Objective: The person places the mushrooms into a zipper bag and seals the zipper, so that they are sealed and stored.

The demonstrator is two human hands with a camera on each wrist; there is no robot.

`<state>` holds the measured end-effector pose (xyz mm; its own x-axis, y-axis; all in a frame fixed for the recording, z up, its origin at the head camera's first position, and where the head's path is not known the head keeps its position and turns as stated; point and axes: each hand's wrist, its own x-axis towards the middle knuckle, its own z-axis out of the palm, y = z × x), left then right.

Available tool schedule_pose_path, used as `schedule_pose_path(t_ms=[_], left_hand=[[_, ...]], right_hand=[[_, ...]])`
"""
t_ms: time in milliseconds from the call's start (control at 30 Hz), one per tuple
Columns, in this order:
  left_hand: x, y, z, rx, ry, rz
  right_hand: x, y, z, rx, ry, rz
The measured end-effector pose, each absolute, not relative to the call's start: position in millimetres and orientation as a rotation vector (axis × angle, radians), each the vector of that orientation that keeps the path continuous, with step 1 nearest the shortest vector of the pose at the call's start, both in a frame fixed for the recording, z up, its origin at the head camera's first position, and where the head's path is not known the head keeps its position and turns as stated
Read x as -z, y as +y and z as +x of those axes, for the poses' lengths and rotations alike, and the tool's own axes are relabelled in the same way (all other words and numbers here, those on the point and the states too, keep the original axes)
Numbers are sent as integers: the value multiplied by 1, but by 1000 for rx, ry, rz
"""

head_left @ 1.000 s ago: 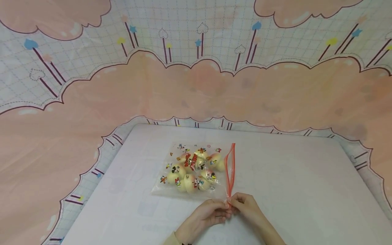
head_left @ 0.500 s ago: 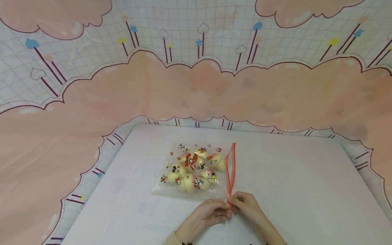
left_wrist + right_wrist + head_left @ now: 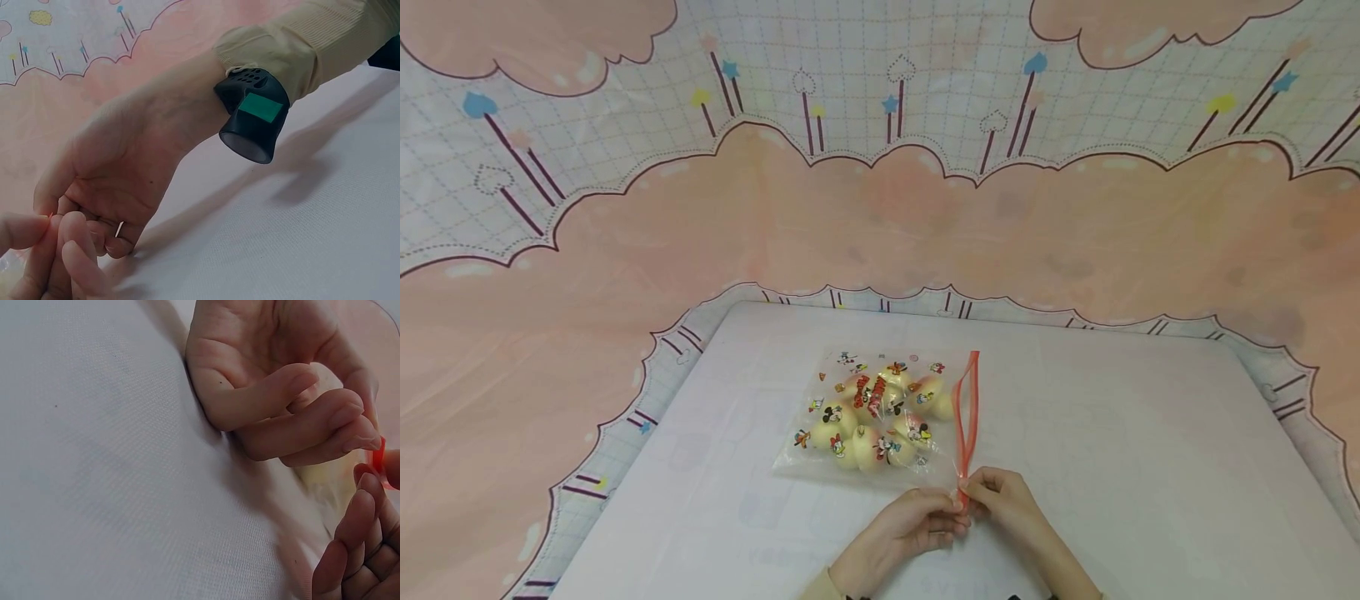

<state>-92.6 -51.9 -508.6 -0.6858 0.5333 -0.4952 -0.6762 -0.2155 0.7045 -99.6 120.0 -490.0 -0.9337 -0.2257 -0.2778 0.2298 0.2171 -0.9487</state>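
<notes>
A clear zip bag (image 3: 872, 417) printed with cartoon figures lies on the table in the head view. Inside are several pale yellow, pink-tinged round fruits (image 3: 868, 446) that look like peaches. Its red zip edge (image 3: 973, 408) runs down the right side, with the two strips apart along the middle. At the near end of that edge, my left hand (image 3: 910, 521) pinches the strip between thumb and fingers. Right beside it, my right hand (image 3: 1003, 500) pinches the same end. A bit of red strip (image 3: 378, 453) shows between the fingertips in the right wrist view.
The white table (image 3: 1150, 433) reaches around the bag on all sides. A pink and white patterned cloth (image 3: 880, 217) hangs behind and along the sides. A black wrist device (image 3: 256, 119) sits on the right forearm by a beige sleeve (image 3: 306, 50).
Both hands keep their pinch on the end of the zip edge. The bag and hands look almost unmoved; the whole head view has shifted very slightly.
</notes>
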Motion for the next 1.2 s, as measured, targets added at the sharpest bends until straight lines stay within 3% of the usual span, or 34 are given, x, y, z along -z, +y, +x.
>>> schedule_pose_path(t_ms=[1200], left_hand=[[507,-54,-93,-1963,1225,-182]], right_hand=[[490,121,-112,1699,2249,12]])
